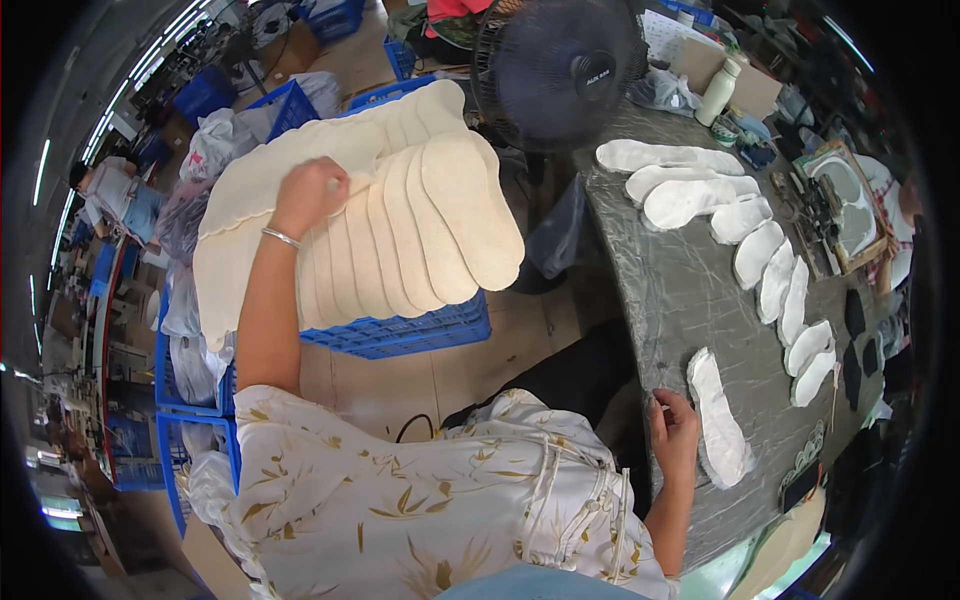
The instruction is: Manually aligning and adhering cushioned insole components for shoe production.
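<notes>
Cream foot-shaped insoles [455, 215] lie fanned in overlapping rows at the left. My left hand [312, 195], with a bangle on its wrist, is over the middle of these rows. Its fingers are curled together at the tip of one insole; whether they grip it is hidden. At the near edge of the dark table, my right hand [675, 430] is closed, thumb against the curled fingers, and what it may hold does not show. Just right of it lies a white padded insole [715, 415], apart from the hand.
The cream insoles rest above a blue plastic crate [420, 332]. A black fan [560, 70] stands beyond. More white insoles [690, 200] form a curved line on the plastic-covered table [675, 335]. A pale bottle [718, 92] stands at its far end. Blue crates [195, 410] with plastic bags are left.
</notes>
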A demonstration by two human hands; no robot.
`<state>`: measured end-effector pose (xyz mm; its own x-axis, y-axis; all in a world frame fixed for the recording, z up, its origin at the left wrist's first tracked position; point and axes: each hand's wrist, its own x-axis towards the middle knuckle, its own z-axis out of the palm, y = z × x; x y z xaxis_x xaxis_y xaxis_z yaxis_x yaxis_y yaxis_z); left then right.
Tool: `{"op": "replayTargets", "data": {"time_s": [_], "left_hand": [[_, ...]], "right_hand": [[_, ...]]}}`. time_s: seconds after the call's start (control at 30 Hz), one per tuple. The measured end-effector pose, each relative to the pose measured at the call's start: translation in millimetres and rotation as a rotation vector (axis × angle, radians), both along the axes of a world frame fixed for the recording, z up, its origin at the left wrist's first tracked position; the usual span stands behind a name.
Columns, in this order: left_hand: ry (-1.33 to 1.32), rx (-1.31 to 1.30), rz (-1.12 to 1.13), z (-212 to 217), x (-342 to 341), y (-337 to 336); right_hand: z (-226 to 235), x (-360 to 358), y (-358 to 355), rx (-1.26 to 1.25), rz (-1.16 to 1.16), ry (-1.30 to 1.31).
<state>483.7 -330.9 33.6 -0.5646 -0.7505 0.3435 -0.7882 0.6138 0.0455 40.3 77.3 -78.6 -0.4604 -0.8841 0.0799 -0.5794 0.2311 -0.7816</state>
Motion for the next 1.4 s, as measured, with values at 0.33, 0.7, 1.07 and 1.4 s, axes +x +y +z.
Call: {"op": "replayTargets", "data": {"time_s": [0.33, 0.7, 1.07, 1.4], "left_hand": [[0.287, -0.546, 0.506, 85, 22, -150], [0.571, -1.025, -0.015, 223, -77, -72], [0.807, 0.121, -0.728, 175, -294, 98], [0.702, 0.957, -1.071, 69, -440, 217]], "right_hand": [[-11, 1, 3, 0.004, -0.043, 0.019], [3, -3, 7, -0.01, -0.11, -0.021], [37, -47, 20, -0.7, -0.259, -0.673], [5, -43, 141, -0.897, -0.674, -0.869]]}}
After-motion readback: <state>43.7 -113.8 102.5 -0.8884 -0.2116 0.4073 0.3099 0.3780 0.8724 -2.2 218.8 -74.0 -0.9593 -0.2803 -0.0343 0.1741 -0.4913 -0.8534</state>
